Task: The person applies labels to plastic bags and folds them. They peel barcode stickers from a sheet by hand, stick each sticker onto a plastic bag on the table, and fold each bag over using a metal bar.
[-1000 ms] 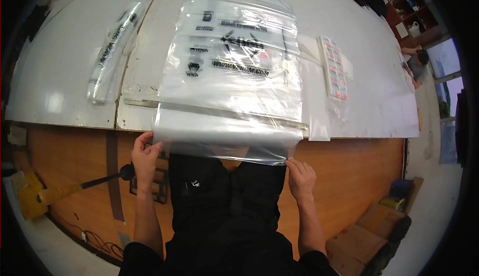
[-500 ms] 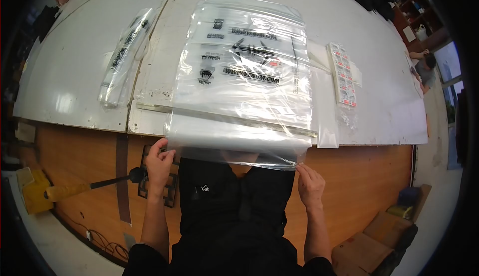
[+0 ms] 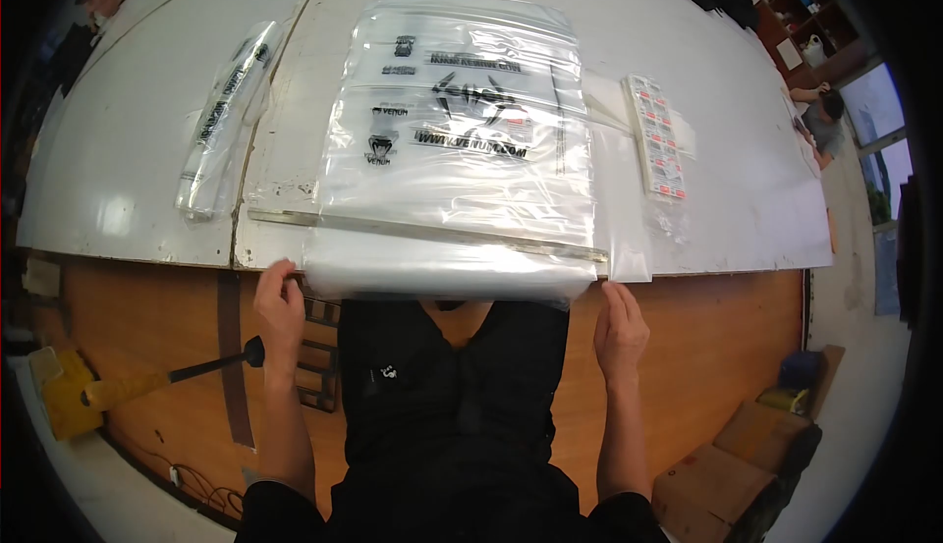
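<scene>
A stack of clear plastic bags (image 3: 447, 190) with black print lies on the table, its near edge hanging over the table's front. A thin metal bar (image 3: 432, 234) lies across the bags near that edge. My left hand (image 3: 279, 312) is just off the bags' lower left corner, finger and thumb apart, holding nothing. At the lower right, my right hand (image 3: 621, 335) has its fingers stretched up, close beside the bags' corner and below the end of a narrower clear plastic piece (image 3: 630, 248). Whether its fingertips touch that plastic I cannot tell.
A folded printed plastic bag (image 3: 226, 121) lies on the left of the white table (image 3: 128, 190). On the right is a strip of red-and-white labels (image 3: 656, 140). A yellow-handled tool (image 3: 128, 386) stands at left; cardboard boxes (image 3: 717, 484) are at lower right. Another person (image 3: 823, 121) sits far right.
Both my hands have let go of the top bag's near edge and moved outward. That edge has dropped back towards the table's front. The whole view has shifted slightly.
</scene>
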`<control>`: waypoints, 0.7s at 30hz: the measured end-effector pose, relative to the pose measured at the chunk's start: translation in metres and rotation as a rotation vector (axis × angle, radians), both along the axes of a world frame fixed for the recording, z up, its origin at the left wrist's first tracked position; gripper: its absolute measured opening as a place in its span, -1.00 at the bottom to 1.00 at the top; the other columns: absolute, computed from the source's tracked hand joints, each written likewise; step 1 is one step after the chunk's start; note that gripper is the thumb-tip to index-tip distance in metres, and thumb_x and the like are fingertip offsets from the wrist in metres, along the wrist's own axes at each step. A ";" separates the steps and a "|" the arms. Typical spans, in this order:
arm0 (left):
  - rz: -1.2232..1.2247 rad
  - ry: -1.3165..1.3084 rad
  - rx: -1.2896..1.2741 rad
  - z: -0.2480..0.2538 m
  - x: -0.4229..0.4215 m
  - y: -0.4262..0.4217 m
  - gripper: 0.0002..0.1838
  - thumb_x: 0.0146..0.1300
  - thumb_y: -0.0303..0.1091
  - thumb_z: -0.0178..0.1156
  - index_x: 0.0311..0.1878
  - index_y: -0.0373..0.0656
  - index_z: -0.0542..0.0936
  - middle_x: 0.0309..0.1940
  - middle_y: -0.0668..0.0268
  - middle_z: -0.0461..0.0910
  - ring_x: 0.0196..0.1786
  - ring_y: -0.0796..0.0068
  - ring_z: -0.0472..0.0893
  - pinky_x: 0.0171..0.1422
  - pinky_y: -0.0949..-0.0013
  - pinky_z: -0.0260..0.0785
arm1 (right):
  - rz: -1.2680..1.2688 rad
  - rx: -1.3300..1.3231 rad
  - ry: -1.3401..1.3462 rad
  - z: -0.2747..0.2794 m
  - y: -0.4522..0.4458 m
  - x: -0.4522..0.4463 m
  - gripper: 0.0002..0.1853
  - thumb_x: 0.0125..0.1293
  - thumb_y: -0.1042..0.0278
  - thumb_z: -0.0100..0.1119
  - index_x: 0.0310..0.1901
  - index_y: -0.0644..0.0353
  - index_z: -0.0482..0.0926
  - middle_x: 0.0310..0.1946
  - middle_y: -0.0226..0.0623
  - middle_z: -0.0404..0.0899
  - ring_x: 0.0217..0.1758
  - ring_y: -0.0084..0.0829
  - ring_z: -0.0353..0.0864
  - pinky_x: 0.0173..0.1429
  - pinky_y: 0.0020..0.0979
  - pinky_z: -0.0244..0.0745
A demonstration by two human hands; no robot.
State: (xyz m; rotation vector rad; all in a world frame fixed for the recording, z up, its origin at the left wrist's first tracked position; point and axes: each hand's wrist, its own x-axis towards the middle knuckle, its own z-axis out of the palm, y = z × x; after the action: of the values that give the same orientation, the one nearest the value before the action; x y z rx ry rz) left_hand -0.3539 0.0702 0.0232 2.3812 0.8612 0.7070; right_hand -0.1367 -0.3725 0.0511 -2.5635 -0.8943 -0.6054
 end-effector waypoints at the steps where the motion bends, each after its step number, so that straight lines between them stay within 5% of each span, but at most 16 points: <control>1: -0.032 -0.032 0.060 0.001 0.011 0.011 -0.72 0.30 -0.65 0.15 0.06 -0.32 0.64 0.07 -0.01 0.68 0.11 -0.07 0.66 0.23 0.12 0.52 | -0.033 -0.014 0.013 0.001 0.005 0.009 -0.69 0.33 0.60 0.17 0.09 0.17 0.66 0.03 -0.16 0.73 0.08 -0.08 0.72 0.02 -0.19 0.69; 5: -0.160 0.003 0.344 0.012 0.061 0.052 -0.69 0.27 -0.60 0.20 0.09 -0.32 0.65 0.12 -0.01 0.67 0.14 -0.10 0.64 0.29 0.10 0.48 | -0.118 -0.092 0.073 -0.006 0.021 0.050 -0.69 0.35 0.50 0.18 0.11 0.11 0.67 0.05 -0.22 0.72 0.12 -0.11 0.67 0.08 -0.15 0.64; 14: -0.374 0.134 0.092 -0.003 0.075 0.095 -0.86 0.20 -0.53 0.29 -0.16 -0.27 0.70 -0.21 0.07 0.69 -0.09 0.01 0.66 0.08 0.11 0.50 | 0.007 -0.007 0.355 -0.011 0.014 0.084 -0.86 0.33 0.43 0.20 -0.12 0.13 0.69 -0.15 -0.18 0.67 0.01 -0.06 0.62 0.10 -0.11 0.53; 21: -0.424 0.212 -0.055 0.035 0.043 0.076 -0.94 0.21 -0.55 0.28 -0.24 -0.26 0.63 -0.28 0.09 0.64 -0.24 0.04 0.64 -0.09 0.14 0.46 | 0.018 -0.042 0.494 0.011 -0.004 0.069 -0.92 0.36 0.43 0.18 -0.23 0.20 0.64 -0.18 -0.10 0.62 0.00 -0.02 0.60 0.11 -0.12 0.51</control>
State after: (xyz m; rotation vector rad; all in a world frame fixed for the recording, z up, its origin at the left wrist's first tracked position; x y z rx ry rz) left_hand -0.3110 0.1459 0.0580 2.5009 0.4198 0.2632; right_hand -0.0681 -0.3764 0.0624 -2.5597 -0.7561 0.0608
